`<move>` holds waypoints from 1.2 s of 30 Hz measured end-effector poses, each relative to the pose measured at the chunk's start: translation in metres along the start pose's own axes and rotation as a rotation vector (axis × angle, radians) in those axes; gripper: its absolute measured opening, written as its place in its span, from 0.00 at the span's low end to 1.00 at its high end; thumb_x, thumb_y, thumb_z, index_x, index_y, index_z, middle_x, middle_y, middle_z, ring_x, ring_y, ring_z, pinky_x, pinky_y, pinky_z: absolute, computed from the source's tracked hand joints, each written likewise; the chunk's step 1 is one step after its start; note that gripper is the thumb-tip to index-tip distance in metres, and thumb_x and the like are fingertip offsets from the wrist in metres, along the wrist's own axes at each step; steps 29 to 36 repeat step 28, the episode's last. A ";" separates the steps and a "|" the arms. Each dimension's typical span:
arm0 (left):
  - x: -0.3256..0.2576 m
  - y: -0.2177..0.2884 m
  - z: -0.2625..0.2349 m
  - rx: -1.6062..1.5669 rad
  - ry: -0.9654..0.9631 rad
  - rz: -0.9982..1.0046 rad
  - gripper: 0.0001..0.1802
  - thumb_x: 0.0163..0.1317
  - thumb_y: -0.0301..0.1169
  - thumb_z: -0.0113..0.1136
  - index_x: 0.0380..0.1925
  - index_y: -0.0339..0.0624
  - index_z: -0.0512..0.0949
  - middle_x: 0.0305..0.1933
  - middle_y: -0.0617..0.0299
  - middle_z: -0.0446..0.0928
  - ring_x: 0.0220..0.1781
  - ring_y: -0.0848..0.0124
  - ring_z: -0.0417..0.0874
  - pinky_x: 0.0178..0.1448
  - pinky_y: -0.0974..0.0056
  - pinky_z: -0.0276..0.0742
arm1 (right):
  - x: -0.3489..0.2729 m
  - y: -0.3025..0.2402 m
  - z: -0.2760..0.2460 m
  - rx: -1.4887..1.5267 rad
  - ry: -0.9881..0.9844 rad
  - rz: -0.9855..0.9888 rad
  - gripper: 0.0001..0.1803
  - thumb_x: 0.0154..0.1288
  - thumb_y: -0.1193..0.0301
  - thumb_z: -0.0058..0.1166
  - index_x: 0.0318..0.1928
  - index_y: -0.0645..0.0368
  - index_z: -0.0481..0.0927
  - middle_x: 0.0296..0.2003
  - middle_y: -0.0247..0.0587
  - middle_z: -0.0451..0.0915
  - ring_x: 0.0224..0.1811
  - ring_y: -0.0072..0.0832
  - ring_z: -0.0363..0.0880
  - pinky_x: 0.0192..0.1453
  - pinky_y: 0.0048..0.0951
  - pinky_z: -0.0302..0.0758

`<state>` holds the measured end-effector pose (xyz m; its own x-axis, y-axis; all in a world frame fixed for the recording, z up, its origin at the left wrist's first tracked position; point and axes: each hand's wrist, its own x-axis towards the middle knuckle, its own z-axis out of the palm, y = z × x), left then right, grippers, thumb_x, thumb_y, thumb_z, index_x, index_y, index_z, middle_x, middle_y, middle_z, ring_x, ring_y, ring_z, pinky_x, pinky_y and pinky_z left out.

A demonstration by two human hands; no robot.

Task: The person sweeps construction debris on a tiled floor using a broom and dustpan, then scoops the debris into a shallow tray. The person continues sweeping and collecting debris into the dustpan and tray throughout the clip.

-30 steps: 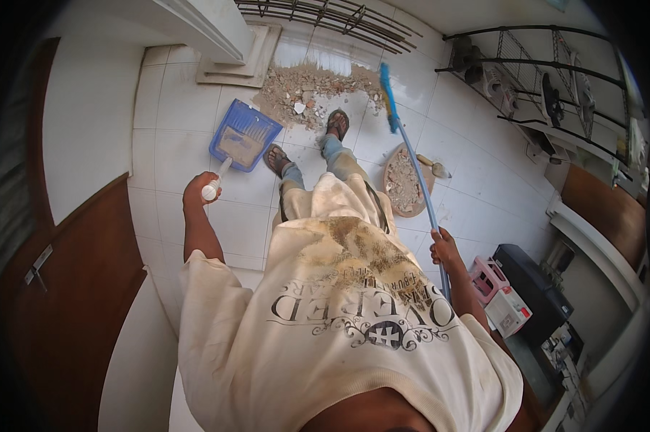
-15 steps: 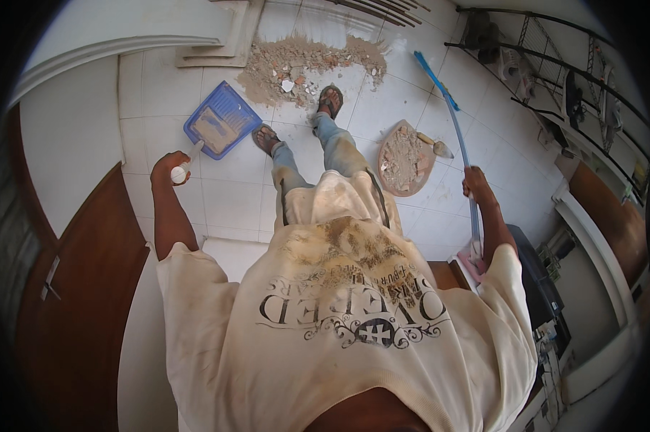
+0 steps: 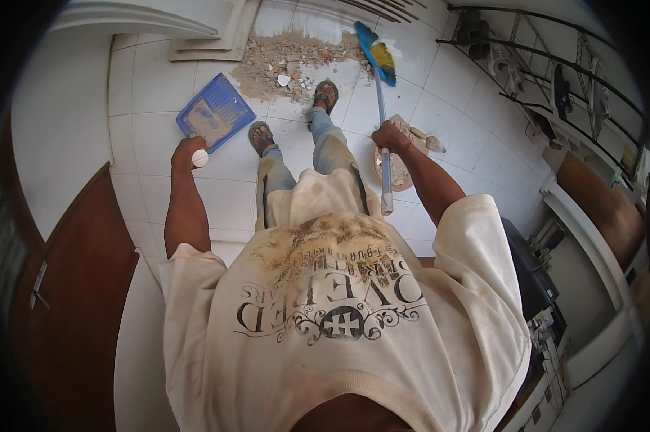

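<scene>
Left hand closed on dustpan handle, right hand on broom: advise setting the pan's lip flat before rubble pile.

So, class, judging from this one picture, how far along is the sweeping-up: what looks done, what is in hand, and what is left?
Done: the rubble is gathered into one heap on the white tile floor. In hand: the left hand grips the handle of the blue dustpan, set beside the heap; the right hand holds the broom, its head by the heap. Left: the heap remains on the floor; the pan shows only dust.

White tiled floor, brown wooden door, metal rack
</scene>
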<state>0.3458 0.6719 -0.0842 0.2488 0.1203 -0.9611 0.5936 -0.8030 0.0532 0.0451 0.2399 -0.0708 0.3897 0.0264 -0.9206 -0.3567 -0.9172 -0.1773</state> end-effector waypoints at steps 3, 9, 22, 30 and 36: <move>0.006 -0.015 -0.011 -0.040 0.030 -0.014 0.16 0.42 0.37 0.58 0.29 0.39 0.72 0.27 0.59 0.69 0.21 0.69 0.72 0.22 0.63 0.70 | 0.004 -0.051 0.013 -0.108 0.005 -0.068 0.06 0.43 0.66 0.60 0.21 0.53 0.80 0.20 0.37 0.80 0.25 0.32 0.81 0.31 0.31 0.72; 0.031 -0.056 -0.016 -0.903 -0.087 -0.021 0.07 0.50 0.26 0.54 0.31 0.43 0.73 0.30 0.58 0.71 0.26 0.67 0.75 0.25 0.65 0.73 | -0.003 -0.140 0.010 -0.405 0.000 -0.431 0.06 0.42 0.67 0.62 0.21 0.51 0.79 0.20 0.34 0.80 0.26 0.32 0.81 0.33 0.33 0.71; 0.048 -0.089 -0.004 -0.867 -0.169 0.146 0.16 0.44 0.29 0.56 0.34 0.33 0.70 0.26 0.55 0.71 0.24 0.65 0.75 0.25 0.61 0.72 | 0.004 -0.258 0.011 0.454 -0.384 -0.045 0.09 0.52 0.69 0.52 0.23 0.63 0.72 0.18 0.37 0.76 0.20 0.26 0.77 0.20 0.29 0.74; 0.054 -0.082 0.019 -0.875 -0.130 0.085 0.23 0.43 0.30 0.57 0.41 0.29 0.68 0.34 0.51 0.70 0.28 0.62 0.75 0.28 0.59 0.72 | -0.008 -0.272 0.006 0.263 -0.233 -0.682 0.07 0.49 0.69 0.56 0.25 0.58 0.75 0.21 0.34 0.79 0.25 0.24 0.80 0.28 0.31 0.76; 0.054 -0.082 0.019 -0.875 -0.130 0.085 0.23 0.43 0.30 0.57 0.41 0.29 0.68 0.34 0.51 0.70 0.28 0.62 0.75 0.28 0.59 0.72 | -0.008 -0.272 0.006 0.263 -0.233 -0.682 0.07 0.49 0.69 0.56 0.25 0.58 0.75 0.21 0.34 0.79 0.25 0.24 0.80 0.28 0.31 0.76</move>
